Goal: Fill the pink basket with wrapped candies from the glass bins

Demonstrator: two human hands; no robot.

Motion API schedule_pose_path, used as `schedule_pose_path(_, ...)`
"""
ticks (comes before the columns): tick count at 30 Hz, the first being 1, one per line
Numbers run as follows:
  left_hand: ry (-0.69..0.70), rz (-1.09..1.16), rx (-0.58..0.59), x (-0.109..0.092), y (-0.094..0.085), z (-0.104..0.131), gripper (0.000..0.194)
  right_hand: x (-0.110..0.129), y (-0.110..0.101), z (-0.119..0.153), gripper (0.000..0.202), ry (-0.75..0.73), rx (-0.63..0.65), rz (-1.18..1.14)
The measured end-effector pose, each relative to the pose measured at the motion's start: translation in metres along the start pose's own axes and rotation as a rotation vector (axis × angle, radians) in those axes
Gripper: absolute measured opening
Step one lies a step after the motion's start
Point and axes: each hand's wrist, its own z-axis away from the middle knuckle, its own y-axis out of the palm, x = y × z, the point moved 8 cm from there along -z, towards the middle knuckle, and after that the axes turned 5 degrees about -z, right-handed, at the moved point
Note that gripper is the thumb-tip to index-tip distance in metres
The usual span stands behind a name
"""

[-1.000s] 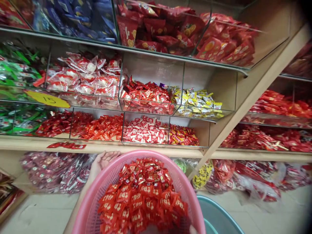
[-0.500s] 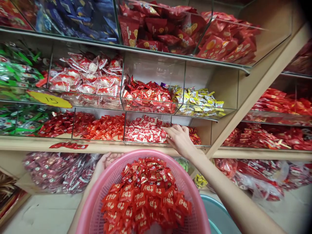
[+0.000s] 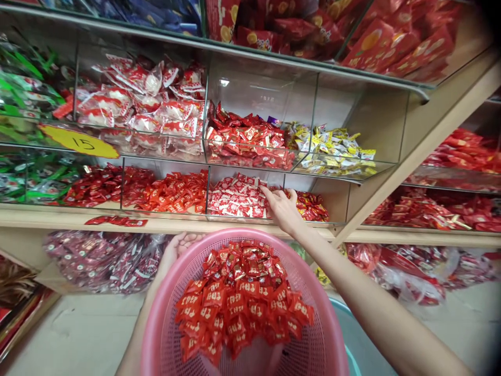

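Note:
A pink plastic basket [image 3: 174, 292] with mesh walls holds a heap of red wrapped candies [image 3: 238, 308], at the bottom centre. My left arm runs along its left side, and my left hand [image 3: 183, 244] curls around the far left of the basket, palm up, fingers partly hidden by the rim. Beyond the basket, my right hand [image 3: 282, 208] reaches over the front of the lower shelf. Its fingers are stretched out and slightly bent, at the right edge of a pile of red-and-white wrapped candies [image 3: 237, 197]. Nothing shows in its grasp.
Glass dividers split the shelves into bins. Yellow-and-white candies [image 3: 338, 149] and red candies [image 3: 248, 137] lie one level up. A yellow price tag [image 3: 80, 142] reads 15. Loose red packets [image 3: 116, 221] lie on the wooden ledge. A teal basin [image 3: 362, 339] stands below right.
The view has shifted, with the shelves now higher in the picture. The basket appears slightly further right and tilted, showing more of its bottom. My right hand stays at the red-and-white candies.

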Motion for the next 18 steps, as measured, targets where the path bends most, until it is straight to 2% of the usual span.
schedule_pose_path(2, 0.004, 0.0, 0.004, 0.0, 0.001, 0.001, 0.025, -0.003, -0.006, 0.001, 0.06, 0.013, -0.029, -0.064)
schedule_pose_path(5, 0.013, 0.003, 0.002, -0.001, 0.003, 0.003, 0.027, 0.005, -0.028, 0.011, 0.058, 0.044, -0.115, -0.189)
schedule_pose_path(8, 0.014, 0.005, -0.01, -0.001, 0.004, 0.004, 0.028, 0.043, -0.051, 0.036, 0.058, 0.007, -0.11, -0.399)
schedule_pose_path(11, 0.004, 0.001, -0.037, 0.002, 0.002, 0.004, 0.023, 0.108, -0.052, 0.076, 0.058, -0.111, 0.123, -0.678)
schedule_pose_path(14, 0.002, -0.007, -0.068, 0.007, 0.0, 0.003, 0.032, 0.17, -0.032, 0.124, 0.056, -0.237, 0.421, -0.783)
schedule_pose_path(16, 0.002, -0.012, -0.086, 0.01, -0.001, 0.003, 0.036, 0.195, -0.012, 0.15, 0.049, -0.285, 0.56, -0.749)
schedule_pose_path(18, 0.003, -0.017, -0.101, 0.012, -0.002, 0.003, 0.036, 0.208, 0.007, 0.167, 0.044, -0.309, 0.634, -0.665)
